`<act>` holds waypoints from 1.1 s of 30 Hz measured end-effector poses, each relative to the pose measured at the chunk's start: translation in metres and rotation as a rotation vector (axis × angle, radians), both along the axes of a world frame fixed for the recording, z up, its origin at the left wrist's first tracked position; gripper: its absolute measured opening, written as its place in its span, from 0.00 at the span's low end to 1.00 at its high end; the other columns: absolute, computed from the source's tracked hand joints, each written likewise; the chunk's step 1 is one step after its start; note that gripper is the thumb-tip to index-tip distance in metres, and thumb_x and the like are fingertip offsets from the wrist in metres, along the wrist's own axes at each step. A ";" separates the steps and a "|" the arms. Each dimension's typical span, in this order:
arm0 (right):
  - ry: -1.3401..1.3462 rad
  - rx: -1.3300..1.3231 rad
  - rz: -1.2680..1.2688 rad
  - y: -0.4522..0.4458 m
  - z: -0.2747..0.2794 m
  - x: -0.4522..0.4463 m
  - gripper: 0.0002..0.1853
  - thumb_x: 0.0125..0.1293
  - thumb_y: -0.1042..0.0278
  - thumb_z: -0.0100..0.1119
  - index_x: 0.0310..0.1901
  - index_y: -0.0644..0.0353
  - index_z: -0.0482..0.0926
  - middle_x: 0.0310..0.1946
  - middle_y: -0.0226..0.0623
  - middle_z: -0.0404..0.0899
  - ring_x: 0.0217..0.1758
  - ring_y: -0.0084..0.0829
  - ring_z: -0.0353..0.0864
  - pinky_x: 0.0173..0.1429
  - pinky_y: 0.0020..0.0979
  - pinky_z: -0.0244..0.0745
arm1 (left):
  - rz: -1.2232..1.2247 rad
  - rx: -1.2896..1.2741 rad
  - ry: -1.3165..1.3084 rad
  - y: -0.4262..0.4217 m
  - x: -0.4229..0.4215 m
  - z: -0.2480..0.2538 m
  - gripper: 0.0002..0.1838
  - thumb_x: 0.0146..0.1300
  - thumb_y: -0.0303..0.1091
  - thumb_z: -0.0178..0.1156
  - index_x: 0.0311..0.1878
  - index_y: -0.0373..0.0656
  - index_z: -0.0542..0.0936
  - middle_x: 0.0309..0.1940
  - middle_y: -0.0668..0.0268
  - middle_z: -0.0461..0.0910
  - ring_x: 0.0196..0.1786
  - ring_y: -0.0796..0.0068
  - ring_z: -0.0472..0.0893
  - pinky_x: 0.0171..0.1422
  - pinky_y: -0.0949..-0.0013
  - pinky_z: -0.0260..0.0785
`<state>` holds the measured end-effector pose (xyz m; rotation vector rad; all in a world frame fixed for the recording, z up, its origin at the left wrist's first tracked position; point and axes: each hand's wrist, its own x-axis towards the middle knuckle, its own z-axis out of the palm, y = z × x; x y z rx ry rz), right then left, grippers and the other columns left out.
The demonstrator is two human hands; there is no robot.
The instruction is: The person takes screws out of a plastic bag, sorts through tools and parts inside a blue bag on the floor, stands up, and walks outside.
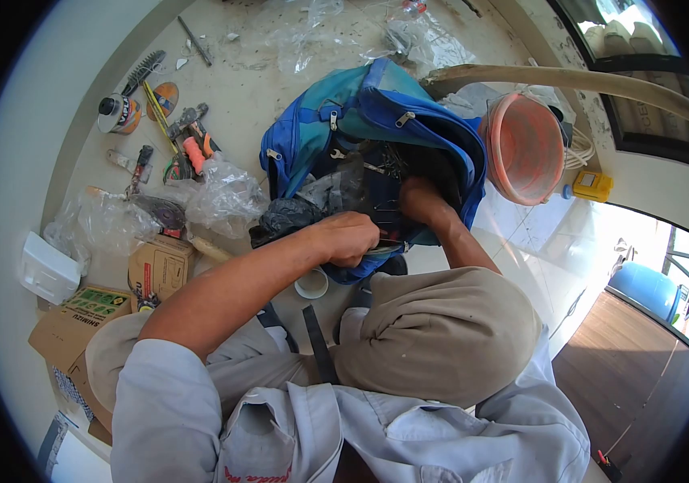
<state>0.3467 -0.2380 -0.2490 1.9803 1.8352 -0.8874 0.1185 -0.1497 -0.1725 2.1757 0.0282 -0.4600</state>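
Observation:
A blue and teal zippered bag (320, 109) lies wide open in front of my knees. Curled fingers of my left hand (351, 238) close on its near rim, and a thin object shows beside the fingertips. My right hand (422, 201) reaches into the bag's dark inside, where its fingers are hidden. Loose metal tools lie in there, among them a wrench (338, 154). Black plastic (288, 217) bulges over the bag's left side, near my left wrist. Below that wrist stands a small white cup-like container (311, 283).
An orange bucket (525, 149) stands right of the bag, with a yellow container (592, 186) beyond it. Left are clear plastic (227, 197), hand tools (191, 149), a can (119, 114) and cardboard boxes (159, 270). A long curved pole (570, 76) crosses the upper right.

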 end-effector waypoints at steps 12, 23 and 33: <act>0.718 0.181 -0.968 0.011 0.022 -0.002 0.10 0.65 0.73 0.59 0.45 0.63 0.85 0.31 0.44 0.85 0.32 0.38 0.88 0.37 0.35 0.84 | -0.024 0.126 -0.018 -0.007 -0.001 0.016 0.08 0.45 0.24 0.62 0.29 0.38 0.87 0.31 0.45 0.85 0.39 0.43 0.87 0.43 0.51 0.80; 0.059 0.045 -0.208 0.001 0.016 -0.006 0.10 0.59 0.72 0.60 0.38 0.64 0.88 0.37 0.55 0.86 0.40 0.47 0.89 0.48 0.43 0.84 | -0.004 0.107 -0.019 -0.006 -0.001 0.015 0.08 0.45 0.24 0.61 0.29 0.38 0.87 0.32 0.45 0.85 0.40 0.43 0.86 0.44 0.51 0.80; -0.005 0.075 -0.181 -0.004 0.004 -0.012 0.11 0.59 0.65 0.67 0.37 0.63 0.89 0.38 0.59 0.87 0.42 0.49 0.90 0.49 0.43 0.85 | 0.014 0.112 -0.032 -0.008 -0.001 0.011 0.08 0.46 0.24 0.61 0.29 0.40 0.86 0.31 0.45 0.84 0.40 0.42 0.86 0.44 0.50 0.79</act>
